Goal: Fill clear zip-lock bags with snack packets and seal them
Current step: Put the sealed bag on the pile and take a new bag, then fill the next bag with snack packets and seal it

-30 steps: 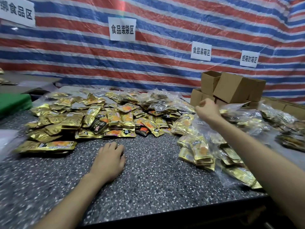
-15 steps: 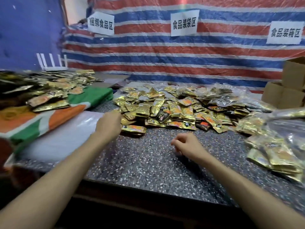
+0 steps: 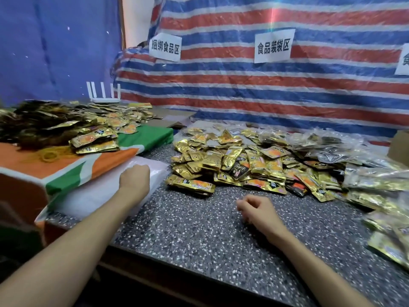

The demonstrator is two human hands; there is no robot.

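Note:
A stack of clear zip-lock bags [image 3: 95, 191] lies at the table's left edge, beside a green and orange box. My left hand [image 3: 135, 177] rests on the stack's far end with fingers curled down; the fingertips are hidden, so a grip on a bag does not show. A heap of gold snack packets [image 3: 243, 165] covers the middle of the speckled table [image 3: 210, 235]. My right hand [image 3: 254, 207] hovers just in front of the heap, fingers loosely curled, holding nothing. Filled clear bags [image 3: 376, 173] lie piled at the right.
The green and orange box [image 3: 66, 171] carries more gold packets [image 3: 95, 140] and yellow rubber bands [image 3: 49, 156]. A white router [image 3: 104, 94] stands behind it. A cardboard box [image 3: 398, 147] shows at the right edge. A striped tarp with paper signs forms the back wall.
My view has swung left. My right hand left the filled bags at the right and came back in front of the heap. My left hand moved left onto the stack of clear bags.

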